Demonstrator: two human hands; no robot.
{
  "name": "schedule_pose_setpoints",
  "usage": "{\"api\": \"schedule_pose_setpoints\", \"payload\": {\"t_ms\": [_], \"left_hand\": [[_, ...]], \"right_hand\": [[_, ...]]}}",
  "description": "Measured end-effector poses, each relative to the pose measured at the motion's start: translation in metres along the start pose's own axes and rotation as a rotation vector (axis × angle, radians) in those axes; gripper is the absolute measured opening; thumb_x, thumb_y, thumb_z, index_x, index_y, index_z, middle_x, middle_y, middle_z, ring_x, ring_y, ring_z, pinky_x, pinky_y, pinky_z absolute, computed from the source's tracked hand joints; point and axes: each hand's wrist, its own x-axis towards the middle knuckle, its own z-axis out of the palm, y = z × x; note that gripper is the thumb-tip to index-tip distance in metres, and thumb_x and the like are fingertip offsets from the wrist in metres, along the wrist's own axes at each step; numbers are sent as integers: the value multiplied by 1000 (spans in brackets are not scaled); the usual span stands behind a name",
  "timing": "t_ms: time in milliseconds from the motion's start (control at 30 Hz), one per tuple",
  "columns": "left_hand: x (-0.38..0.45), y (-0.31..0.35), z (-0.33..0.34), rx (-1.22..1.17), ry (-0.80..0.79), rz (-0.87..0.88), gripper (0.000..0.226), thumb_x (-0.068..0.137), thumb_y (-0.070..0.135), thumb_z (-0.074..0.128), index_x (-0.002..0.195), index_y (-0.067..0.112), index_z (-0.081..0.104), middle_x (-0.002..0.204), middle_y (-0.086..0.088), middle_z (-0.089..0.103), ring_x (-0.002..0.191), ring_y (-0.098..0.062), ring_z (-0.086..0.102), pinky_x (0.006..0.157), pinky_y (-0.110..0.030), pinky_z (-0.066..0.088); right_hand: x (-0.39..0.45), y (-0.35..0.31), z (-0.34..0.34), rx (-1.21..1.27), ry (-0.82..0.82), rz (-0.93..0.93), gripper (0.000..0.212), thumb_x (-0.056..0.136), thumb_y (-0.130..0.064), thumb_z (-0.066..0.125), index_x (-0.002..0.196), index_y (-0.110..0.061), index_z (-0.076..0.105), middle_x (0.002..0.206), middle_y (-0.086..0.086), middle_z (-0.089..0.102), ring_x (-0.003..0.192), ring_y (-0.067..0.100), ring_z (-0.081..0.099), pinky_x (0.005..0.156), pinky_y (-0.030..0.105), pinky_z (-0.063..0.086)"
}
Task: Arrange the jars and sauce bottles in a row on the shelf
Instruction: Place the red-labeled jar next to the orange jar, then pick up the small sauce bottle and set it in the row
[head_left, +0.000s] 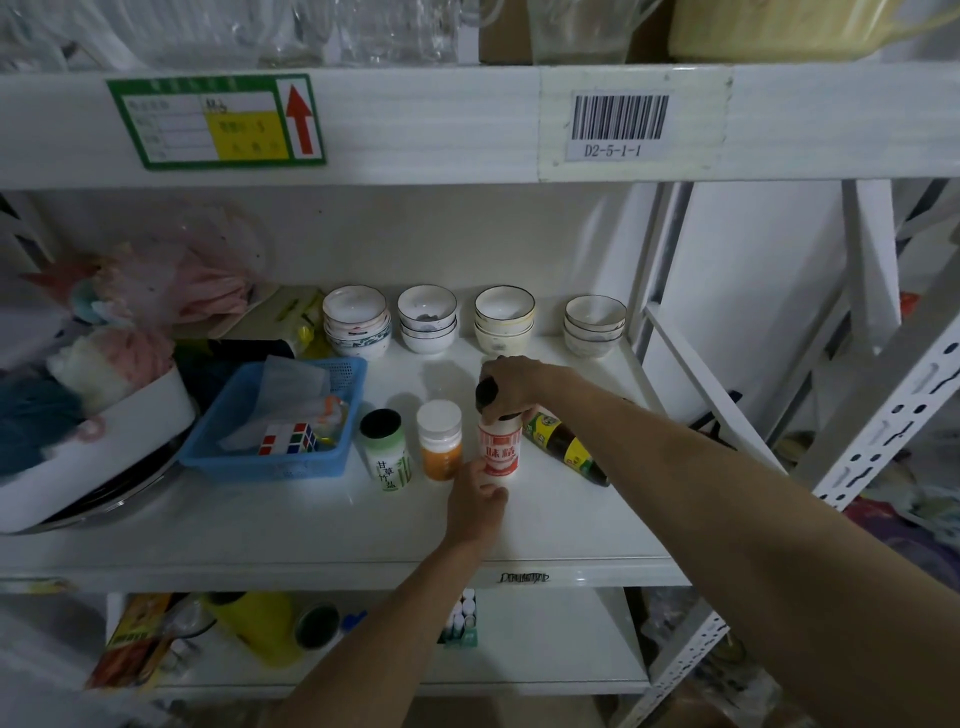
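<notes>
Three jars stand in a row on the white shelf (311, 525): a green-labelled jar (387, 452) with a black lid, an orange jar (440, 441) with a white lid, and a red-and-white jar (500, 449). My left hand (475, 501) grips the red-and-white jar at its base. A dark sauce bottle (569, 449) with a yellow-green label leans tilted behind and to the right of that jar. My right hand (514, 387) is closed round its neck, and the black cap shows at the fingers.
Several stacks of small bowls (426, 319) line the back of the shelf. A blue basket (291, 467) holding a puzzle cube sits left of the jars. A white tub (104, 447) and soft toys fill the far left. The shelf's upright frame (696, 374) is on the right.
</notes>
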Motion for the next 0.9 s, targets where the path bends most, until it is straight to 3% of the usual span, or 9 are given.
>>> {"api": "schedule_pose_setpoints", "payload": {"t_ms": [167, 300, 400, 467, 533, 633, 733, 800, 900], "left_hand": [[0, 2, -2, 19, 50, 15, 53, 81, 0, 53, 133, 11, 47, 130, -11, 58, 121, -29, 56, 100, -40, 47], [3, -1, 2, 32, 79, -24, 46, 82, -1, 51, 128, 7, 49, 126, -12, 60, 115, -30, 58, 88, -33, 47], [7, 0, 7, 53, 37, -86, 29, 85, 3, 47, 112, 3, 57, 109, -15, 65, 94, -27, 61, 76, -32, 46], [9, 4, 13, 69, -44, -72, 21, 86, 4, 47, 102, 2, 60, 100, -15, 64, 87, -24, 58, 78, -36, 48], [11, 10, 21, 88, -130, -55, 13, 86, 3, 48, 90, 5, 60, 97, -20, 61, 86, -24, 56, 82, -40, 48], [24, 14, 35, 51, -216, -112, 29, 87, 4, 48, 111, -11, 53, 117, -37, 54, 93, -36, 60, 86, -41, 49], [33, 21, 49, -94, -216, -219, 12, 89, 2, 44, 86, 2, 56, 84, -20, 55, 66, -15, 53, 62, -24, 46], [41, 26, 57, -195, -203, -302, 28, 92, 5, 43, 71, 22, 47, 76, 2, 50, 66, -7, 48, 64, -20, 44], [52, 30, 70, -377, -162, -396, 27, 93, 2, 43, 70, 15, 48, 73, 0, 50, 64, -9, 50, 61, -19, 45]], "right_hand": [[4, -4, 4, 59, -6, -67, 56, 82, -19, 72, 132, -16, 48, 132, 16, 53, 108, 37, 63, 78, 44, 62], [4, 6, 1, 205, -13, -53, 70, 81, -40, 72, 142, -25, 41, 135, 8, 49, 110, 34, 61, 67, 36, 61], [6, 25, -11, 266, 162, 36, 66, 83, -56, 62, 137, -21, 47, 117, 5, 59, 86, 28, 67, 69, 34, 59], [8, 44, -18, 152, 306, 122, 51, 90, -48, 57, 120, -6, 59, 102, 12, 70, 81, 29, 69, 81, 39, 59], [6, 63, -17, 62, 303, 190, 37, 92, -36, 54, 99, 0, 61, 80, 11, 67, 75, 27, 66, 74, 37, 58], [5, 90, 0, -60, 202, 268, 26, 89, -26, 56, 102, -4, 59, 65, 3, 50, 71, 24, 58, 60, 29, 49], [6, 103, 18, -66, 161, 268, 38, 90, -36, 59, 115, -6, 58, 81, 6, 61, 69, 22, 59, 65, 30, 51], [10, 106, 29, -93, 99, 246, 49, 95, -43, 50, 126, -6, 55, 103, 13, 64, 85, 26, 58, 75, 32, 47], [20, 110, 41, -29, 13, 260, 58, 94, -50, 43, 134, -9, 50, 119, 12, 60, 105, 30, 58, 83, 34, 44]]}}
